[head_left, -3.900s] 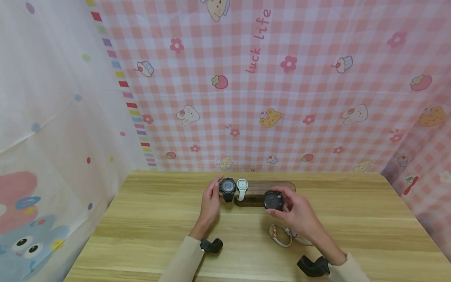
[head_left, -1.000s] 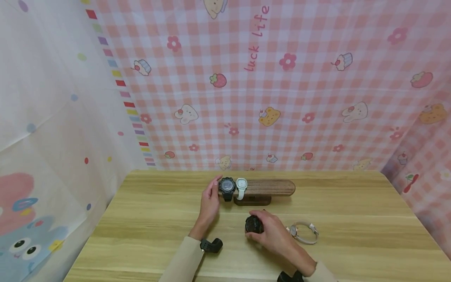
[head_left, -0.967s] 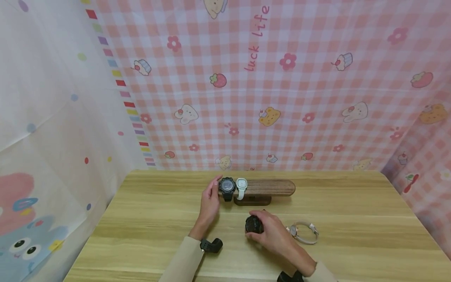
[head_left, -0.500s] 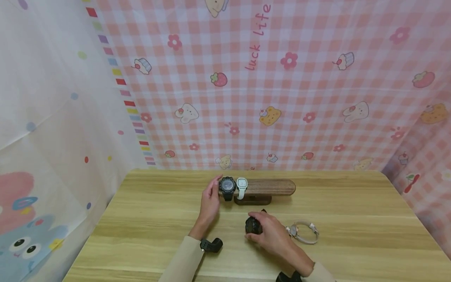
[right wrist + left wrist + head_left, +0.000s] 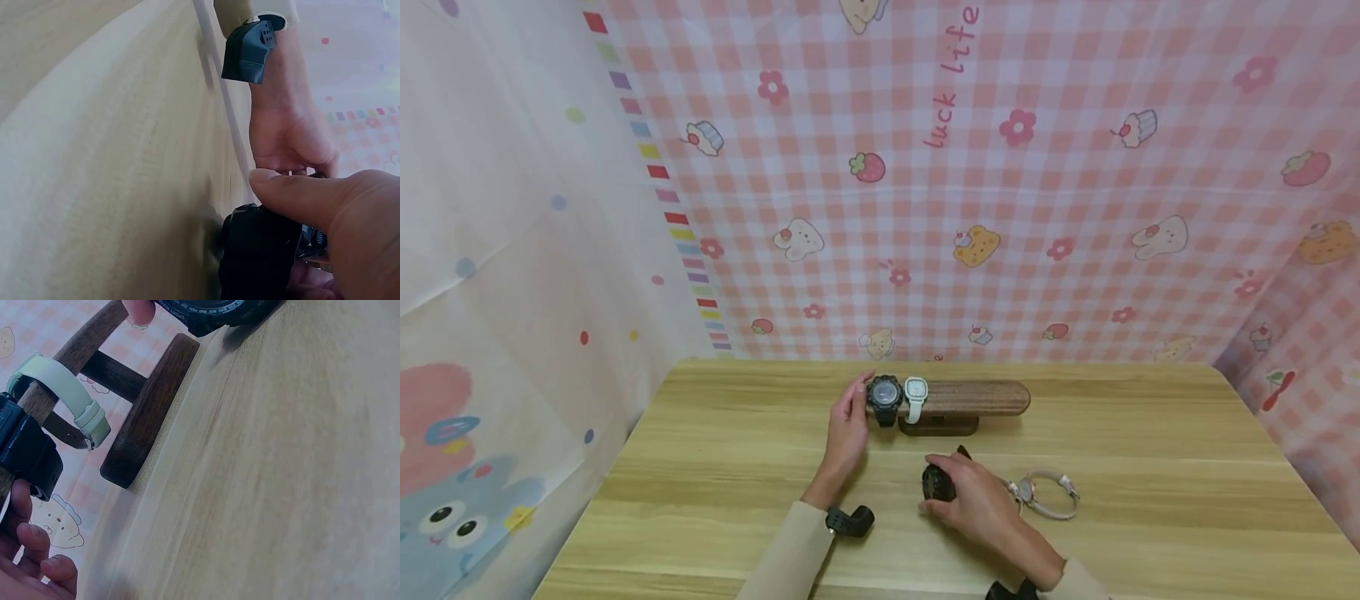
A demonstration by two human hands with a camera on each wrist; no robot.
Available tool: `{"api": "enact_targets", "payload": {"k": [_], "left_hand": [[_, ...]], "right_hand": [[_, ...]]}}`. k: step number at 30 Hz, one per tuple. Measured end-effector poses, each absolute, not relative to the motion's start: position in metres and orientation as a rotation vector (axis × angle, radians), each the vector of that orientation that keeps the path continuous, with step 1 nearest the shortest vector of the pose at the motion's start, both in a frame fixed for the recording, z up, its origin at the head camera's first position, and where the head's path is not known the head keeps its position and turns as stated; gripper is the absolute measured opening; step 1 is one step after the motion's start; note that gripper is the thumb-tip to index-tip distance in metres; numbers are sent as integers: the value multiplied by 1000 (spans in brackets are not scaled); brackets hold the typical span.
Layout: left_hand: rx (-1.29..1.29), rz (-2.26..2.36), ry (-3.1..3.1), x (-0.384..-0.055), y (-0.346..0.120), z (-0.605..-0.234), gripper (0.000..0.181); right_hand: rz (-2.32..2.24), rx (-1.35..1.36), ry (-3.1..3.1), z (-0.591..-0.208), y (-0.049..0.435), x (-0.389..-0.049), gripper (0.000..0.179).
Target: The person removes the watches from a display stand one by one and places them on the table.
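Note:
My left hand [image 5: 847, 429] grips the left end of a dark wooden watch stand [image 5: 977, 398]. On the bar beside my fingers sits a black digital watch [image 5: 886, 392], with a white watch [image 5: 915, 390] strapped just right of it. My right hand [image 5: 977, 500] pinches another black watch [image 5: 936, 483] between thumb and fingers, low over the table in front of the stand. The right wrist view shows my thumb [image 5: 306, 195] on this watch's edge; most of its strap is hidden by the hand. The stand's base [image 5: 150, 419] rests on the table in the left wrist view.
Right of my right hand, a slim light-strapped watch [image 5: 1051, 495] lies on its side on the wooden table [image 5: 1150, 467]. A second slim watch [image 5: 1013, 492] is partly hidden behind my hand. A pink checked cloth [image 5: 970, 208] hangs behind the table.
My right hand has carried the black watch from just before the stand's bar down and left, nearer the table. Over the last second the watch has tilted slightly. My left hand stays put.

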State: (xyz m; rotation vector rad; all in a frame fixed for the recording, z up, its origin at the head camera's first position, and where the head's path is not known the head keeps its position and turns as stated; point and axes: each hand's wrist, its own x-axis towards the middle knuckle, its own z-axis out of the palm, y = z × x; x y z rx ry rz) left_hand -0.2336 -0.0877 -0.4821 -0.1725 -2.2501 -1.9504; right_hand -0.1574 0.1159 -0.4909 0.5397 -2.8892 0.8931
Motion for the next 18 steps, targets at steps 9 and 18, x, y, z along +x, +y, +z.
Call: {"api": "enact_targets", "payload": {"k": [9,18], "left_hand": [[-193,-1945,-2220,-233,-87,-481,38],[-170,-1938,-2230,-247,-88,-503,40]], "right_hand": [[904,559,-2910,-490,116,-158,64],[1029,472,-2888,-476,124,-159,67]]}}
